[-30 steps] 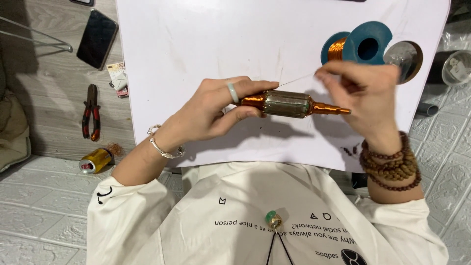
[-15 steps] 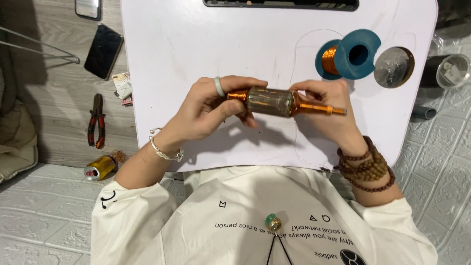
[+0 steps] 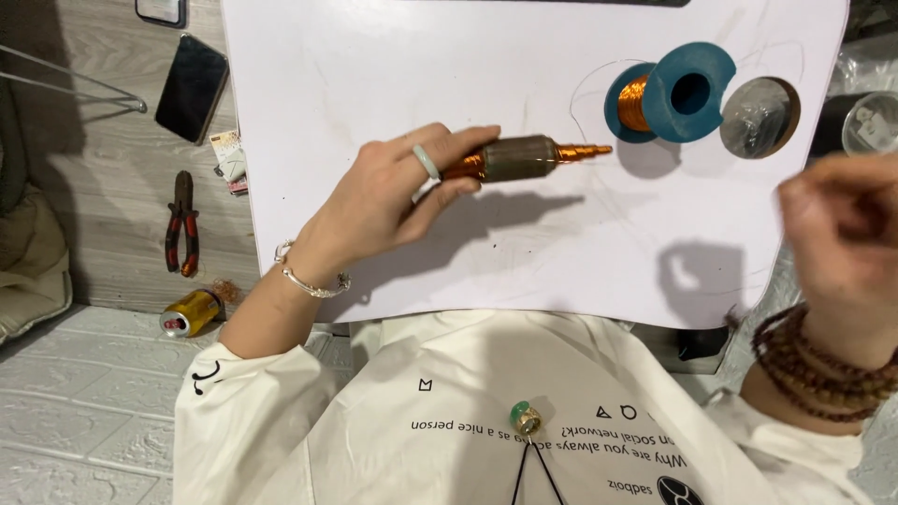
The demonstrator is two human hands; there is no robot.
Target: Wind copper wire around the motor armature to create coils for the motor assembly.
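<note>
Head view: the left hand [image 3: 388,201] grips a copper-wound motor armature [image 3: 524,157] level above the middle of the white surface [image 3: 374,56]. The right hand [image 3: 842,234], blurred, hangs loosely curled and empty off the right edge. A blue wire spool [image 3: 687,93] stands near the far right corner.

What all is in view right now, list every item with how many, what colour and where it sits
motor armature: 1, grey core with copper windings, held over the white board
white board: 1, white, across the lap, with a round hole at its right
wire spool: 1, blue with copper wire, upper right of board
phone: 1, black, floor upper left
pliers: 1, red and black handles, floor left of board
can: 1, gold, on its side, lower left
pendant: 1, green and gold, on white shirt
left hand: 1, pale ring and silver bracelet, grips the armature
right hand: 1, blurred, brown bead bracelets, off the board's right edge, seems empty
</note>
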